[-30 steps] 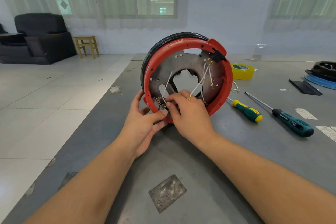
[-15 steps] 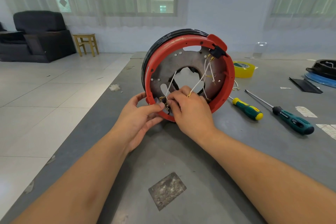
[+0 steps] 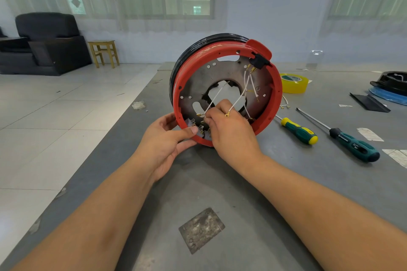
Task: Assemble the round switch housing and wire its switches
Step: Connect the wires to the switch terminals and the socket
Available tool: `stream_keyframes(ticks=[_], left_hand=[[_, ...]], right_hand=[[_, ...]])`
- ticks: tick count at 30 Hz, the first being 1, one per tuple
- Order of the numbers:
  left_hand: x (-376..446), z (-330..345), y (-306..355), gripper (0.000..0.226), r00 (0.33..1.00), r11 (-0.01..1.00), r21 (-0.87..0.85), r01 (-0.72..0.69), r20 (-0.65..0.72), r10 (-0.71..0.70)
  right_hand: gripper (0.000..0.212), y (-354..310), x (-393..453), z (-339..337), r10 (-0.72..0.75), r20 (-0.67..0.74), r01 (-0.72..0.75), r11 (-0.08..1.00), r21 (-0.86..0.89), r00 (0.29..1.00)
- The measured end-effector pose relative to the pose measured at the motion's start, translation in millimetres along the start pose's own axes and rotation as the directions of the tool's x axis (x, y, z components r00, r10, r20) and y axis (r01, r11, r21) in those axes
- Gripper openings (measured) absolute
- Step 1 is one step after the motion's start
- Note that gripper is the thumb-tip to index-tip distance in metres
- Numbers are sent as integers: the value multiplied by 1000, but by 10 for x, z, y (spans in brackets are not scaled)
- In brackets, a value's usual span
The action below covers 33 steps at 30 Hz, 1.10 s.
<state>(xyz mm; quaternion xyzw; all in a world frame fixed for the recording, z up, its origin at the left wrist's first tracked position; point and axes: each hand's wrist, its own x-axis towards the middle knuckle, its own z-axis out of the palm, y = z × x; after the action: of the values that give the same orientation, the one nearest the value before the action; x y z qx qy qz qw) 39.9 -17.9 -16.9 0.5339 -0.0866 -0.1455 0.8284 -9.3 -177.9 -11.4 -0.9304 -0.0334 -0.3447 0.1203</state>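
Gripping the red housing [image 3: 226, 92] at its lower rim, the left hand [image 3: 164, 145] steadies it upright on the grey table [image 3: 253, 215]. Right hand [image 3: 231, 134] fingers pinch a white wire [image 3: 214, 100] near the terminals [image 3: 199, 126]. Two screwdrivers [image 3: 299, 131] lie just right.

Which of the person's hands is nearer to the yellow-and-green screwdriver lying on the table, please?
The right hand. It works at the red housing's lower rim, just left of the yellow-and-green screwdriver. The left hand grips the rim's far left side, beyond the right hand.
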Motion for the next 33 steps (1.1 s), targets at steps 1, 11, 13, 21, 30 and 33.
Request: stream_keyframes(ticks=[1,11,13,21,30,33], left_hand=[[-7,5,3,51,1000,1000,2,-2,-1,2],[-51,45,39,55,1000,1000,-2,6,-20,-6],[-50,43,37,54,1000,1000,-4,9,-21,-9],[-17,14,-6,53,1000,1000,-1,7,-24,-7],[9,-11,-44,56,1000,1000,-16,17,-25,-18],[8,-7,-50,57,999,999,-12,30,-24,-30]], right_hand=[[14,-2,2,2,-2,-5,2,1000,-7,1000],[14,-6,20,18,-34,6,35,990,-139,999],[16,1,28,26,-34,11,36,988,-151,999],[11,15,29,38,-53,-5,51,986,-159,999],[11,30,36,44,-49,-9,47,989,-139,999],[16,37,48,42,-32,9,33,993,-112,999]])
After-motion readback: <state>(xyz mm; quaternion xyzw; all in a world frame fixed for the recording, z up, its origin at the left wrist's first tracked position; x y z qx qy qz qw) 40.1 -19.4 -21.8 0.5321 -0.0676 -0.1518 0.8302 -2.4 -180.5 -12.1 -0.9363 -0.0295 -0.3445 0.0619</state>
